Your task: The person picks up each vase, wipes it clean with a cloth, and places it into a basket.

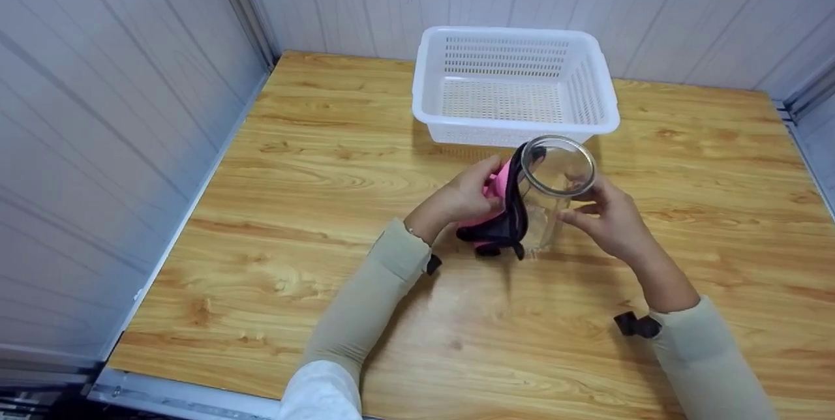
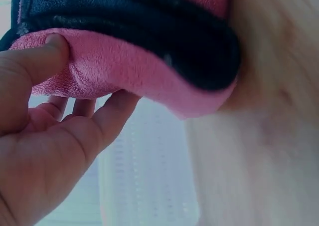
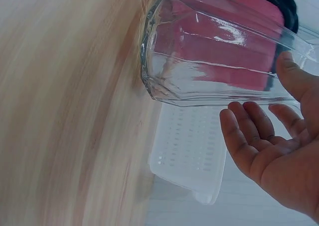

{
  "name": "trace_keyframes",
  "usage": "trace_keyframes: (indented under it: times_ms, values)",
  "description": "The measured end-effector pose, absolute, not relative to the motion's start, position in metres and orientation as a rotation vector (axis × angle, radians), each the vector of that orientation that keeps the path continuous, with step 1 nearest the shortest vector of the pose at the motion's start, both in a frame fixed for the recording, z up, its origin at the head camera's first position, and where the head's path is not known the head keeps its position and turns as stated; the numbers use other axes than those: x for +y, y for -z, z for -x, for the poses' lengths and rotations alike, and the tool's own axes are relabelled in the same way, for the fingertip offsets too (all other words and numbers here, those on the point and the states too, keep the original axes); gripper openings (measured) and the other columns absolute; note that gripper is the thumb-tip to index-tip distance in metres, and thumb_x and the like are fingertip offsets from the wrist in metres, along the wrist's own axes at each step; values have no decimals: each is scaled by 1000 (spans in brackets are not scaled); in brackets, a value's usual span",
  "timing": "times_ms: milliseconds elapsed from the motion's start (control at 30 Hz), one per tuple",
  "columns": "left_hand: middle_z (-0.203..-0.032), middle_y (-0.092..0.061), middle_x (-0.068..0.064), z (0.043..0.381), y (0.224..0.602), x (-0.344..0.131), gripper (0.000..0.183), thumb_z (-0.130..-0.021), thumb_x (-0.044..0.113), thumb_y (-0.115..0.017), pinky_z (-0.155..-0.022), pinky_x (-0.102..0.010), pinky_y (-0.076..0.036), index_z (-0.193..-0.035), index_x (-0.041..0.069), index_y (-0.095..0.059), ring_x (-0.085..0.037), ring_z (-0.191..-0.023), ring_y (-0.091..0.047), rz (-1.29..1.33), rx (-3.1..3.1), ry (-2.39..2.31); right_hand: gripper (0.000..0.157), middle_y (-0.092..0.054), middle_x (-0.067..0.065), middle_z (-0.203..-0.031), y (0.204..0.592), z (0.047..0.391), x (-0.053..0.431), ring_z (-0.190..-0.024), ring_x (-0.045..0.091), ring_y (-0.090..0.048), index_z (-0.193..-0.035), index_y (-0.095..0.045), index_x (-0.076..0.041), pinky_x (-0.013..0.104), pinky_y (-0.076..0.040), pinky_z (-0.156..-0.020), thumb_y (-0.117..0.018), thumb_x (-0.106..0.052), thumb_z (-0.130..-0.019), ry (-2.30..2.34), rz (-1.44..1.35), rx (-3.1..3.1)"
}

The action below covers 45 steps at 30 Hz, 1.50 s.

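My left hand [image 1: 462, 193] pinches a pink cloth with dark trim [image 2: 107, 64], thumb on one face and fingers behind it. In the head view the cloth hangs against the left side of a clear glass jar [image 1: 540, 224]. The jar has a wide round mouth, faceted walls and no lid on it. My right hand [image 1: 612, 214] holds it from the right near the top, thumb in front and fingers curved behind. Pink cloth shows through the glass in the right wrist view, where the right hand [image 3: 279, 136] has its thumb at the jar's wall.
A white plastic basket [image 1: 515, 128] with slotted walls stands behind the jar, near the back wall. Wood-grain tabletop [image 1: 274, 231] surrounds the hands. Pale panelled walls [image 1: 365, 2] rise at the back and left.
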<state>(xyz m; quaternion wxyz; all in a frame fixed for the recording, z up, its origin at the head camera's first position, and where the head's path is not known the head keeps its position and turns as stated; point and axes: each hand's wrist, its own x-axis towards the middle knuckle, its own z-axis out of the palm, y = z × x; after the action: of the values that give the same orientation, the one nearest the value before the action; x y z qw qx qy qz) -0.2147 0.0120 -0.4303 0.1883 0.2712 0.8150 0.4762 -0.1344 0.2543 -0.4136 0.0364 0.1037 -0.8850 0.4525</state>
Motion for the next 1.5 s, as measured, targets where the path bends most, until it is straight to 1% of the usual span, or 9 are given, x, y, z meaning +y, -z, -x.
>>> trace_keyframes:
  times_ms: [133,367,533,733,867,967,1167,1300,1500]
  values:
    - [-90,-50,0,216,439,10,38,-81,-4,-59,-65,-16,-40,-116,8,-49,-10,-81,-50,-758,2310,-1296,59,-62,8,-112,413,134,256,-96,0,-59,-133,-51,-4,15,-52,-76,-77,-10,-80,-1411,-336,-2705]
    - [-95,-56,-3,217,443,7,40,-80,-3,-62,-70,-20,-41,-116,11,-51,-13,-88,-52,-744,2319,-1266,75,-60,8,-119,412,134,252,-99,16,-58,-135,-48,-10,22,-53,-77,-86,-17,-71,-1430,-252,-2750]
    - [-93,-56,-3,218,443,7,38,-80,-2,-61,-69,-19,-40,-115,11,-51,-14,-87,-52,-773,2333,-1255,75,-60,8,-116,415,135,250,-96,13,-57,-134,-47,-7,19,-52,-76,-86,-20,-71,-1418,-214,-2726]
    - [-97,-60,-2,215,441,7,37,-80,-4,-58,-72,-21,-46,-111,13,-51,-12,-90,-57,-705,2257,-1327,73,-61,9,-116,417,135,249,-99,19,-58,-133,-48,-7,16,-51,-79,-86,-18,-71,-1460,-208,-2703]
    - [-100,-63,-2,213,439,7,40,-81,-3,-60,-75,-23,-47,-115,16,-53,-13,-93,-58,-678,2262,-1337,71,-60,5,-112,417,133,247,-98,21,-59,-131,-49,-5,14,-50,-81,-85,-17,-72,-1481,-187,-2700]
    - [-108,-64,-3,212,435,9,43,-82,-3,-61,-82,-25,-48,-120,16,-55,-13,-101,-58,-662,2260,-1358,70,-59,2,-110,418,134,247,-97,18,-59,-130,-50,-4,13,-50,-82,-85,-16,-72,-1494,-178,-2702]
    - [-123,-60,-6,212,421,12,45,-86,-1,-64,-95,-28,-48,-128,12,-55,-19,-116,-56,-700,2270,-1420,71,-58,4,-112,417,135,247,-95,2,-57,-132,-48,-3,12,-50,-83,-84,-10,-72,-1496,-176,-2725]
    - [-124,-59,-12,213,414,13,50,-85,-4,-63,-95,-30,-49,-133,6,-52,-25,-115,-57,-779,2231,-1529,69,-59,11,-113,416,136,245,-93,-3,-56,-132,-47,2,13,-51,-83,-82,-3,-72,-1479,-187,-2739]
    - [-121,-59,-10,215,414,12,49,-85,-4,-63,-93,-28,-49,-131,8,-52,-21,-115,-56,-769,2216,-1523,70,-59,10,-108,416,137,245,-92,-2,-58,-131,-48,0,13,-51,-83,-83,-4,-71,-1476,-204,-2732]
